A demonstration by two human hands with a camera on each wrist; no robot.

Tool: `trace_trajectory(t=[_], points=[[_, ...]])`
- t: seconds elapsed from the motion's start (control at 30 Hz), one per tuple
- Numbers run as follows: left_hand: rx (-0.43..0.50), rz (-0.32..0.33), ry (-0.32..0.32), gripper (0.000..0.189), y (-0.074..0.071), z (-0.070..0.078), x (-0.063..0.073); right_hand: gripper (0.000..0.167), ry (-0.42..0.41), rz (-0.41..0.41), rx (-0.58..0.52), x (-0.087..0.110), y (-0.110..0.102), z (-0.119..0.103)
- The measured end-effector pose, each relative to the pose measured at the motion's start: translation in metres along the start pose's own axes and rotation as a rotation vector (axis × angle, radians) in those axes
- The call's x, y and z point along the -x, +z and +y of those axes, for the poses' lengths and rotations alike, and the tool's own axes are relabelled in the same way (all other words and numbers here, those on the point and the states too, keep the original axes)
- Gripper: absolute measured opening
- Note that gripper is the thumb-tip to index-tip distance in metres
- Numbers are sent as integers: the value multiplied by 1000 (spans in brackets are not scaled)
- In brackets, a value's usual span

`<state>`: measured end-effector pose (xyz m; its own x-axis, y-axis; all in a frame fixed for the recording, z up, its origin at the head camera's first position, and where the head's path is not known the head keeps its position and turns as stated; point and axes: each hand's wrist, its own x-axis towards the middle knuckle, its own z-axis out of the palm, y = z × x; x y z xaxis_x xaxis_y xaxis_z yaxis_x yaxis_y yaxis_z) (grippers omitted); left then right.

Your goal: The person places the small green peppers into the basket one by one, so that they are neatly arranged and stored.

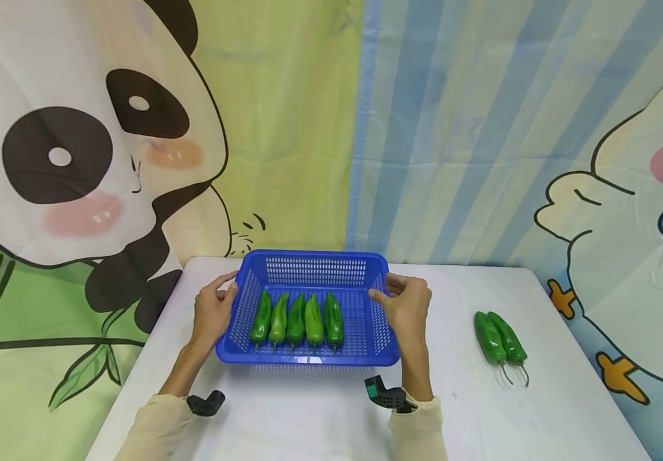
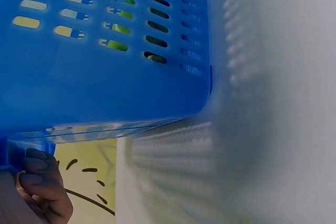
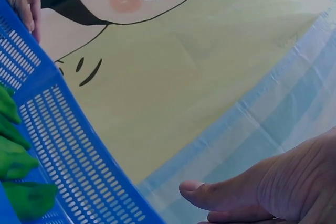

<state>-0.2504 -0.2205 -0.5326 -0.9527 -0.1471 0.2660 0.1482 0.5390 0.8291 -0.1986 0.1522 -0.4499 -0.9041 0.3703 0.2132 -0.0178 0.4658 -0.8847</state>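
Note:
A blue plastic basket (image 1: 314, 360) with slotted walls is at the middle of the white table. Several green peppers (image 1: 295, 322) lie side by side in it, stems toward the person. My left hand (image 1: 212, 314) holds the basket's left rim; in the left wrist view its curled fingers (image 2: 48, 195) are at the rim. At the right rim, my right hand (image 1: 409, 307) has its thumb over the inner side and its other fingers outside, partly hidden. The right wrist view shows that thumb (image 3: 210, 195), with the actual contact out of frame.
Two more green peppers (image 1: 489, 339) lie together on the table (image 1: 452, 410), right of the basket. Behind the table hangs a cloth (image 1: 285, 128) printed with a panda and stripes. Black wrist cameras (image 1: 207, 403) sit at both cuffs.

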Motion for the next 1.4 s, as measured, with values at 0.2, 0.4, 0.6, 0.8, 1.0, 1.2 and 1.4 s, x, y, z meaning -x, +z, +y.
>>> trace_trajectory(t=[0.2, 0.4, 0.6, 0.8, 1.0, 1.2, 1.4], points=[[2, -8, 0, 38, 0, 0, -1, 48, -1, 21, 14, 0, -9, 6], [-10, -1, -5, 38, -1, 0, -2, 48, 36, 51, 34, -3, -18, 12], [-14, -7, -14, 39, 0, 0, -3, 45, 63, 93, 50, -5, -29, 18], [-22, -7, -21, 39, -1, 1, -2, 45, 79, 148, 74, -7, -40, 30], [-13, -18, -22, 38, 0, 1, -1, 45, 120, 209, 97, -7, -49, 42], [-10, -12, -17, 39, 1, 0, -2, 46, 128, 260, 94, -6, -55, 57], [-12, -12, -20, 39, 0, -1, -2, 47, 96, 307, 72, -6, -59, 71]])
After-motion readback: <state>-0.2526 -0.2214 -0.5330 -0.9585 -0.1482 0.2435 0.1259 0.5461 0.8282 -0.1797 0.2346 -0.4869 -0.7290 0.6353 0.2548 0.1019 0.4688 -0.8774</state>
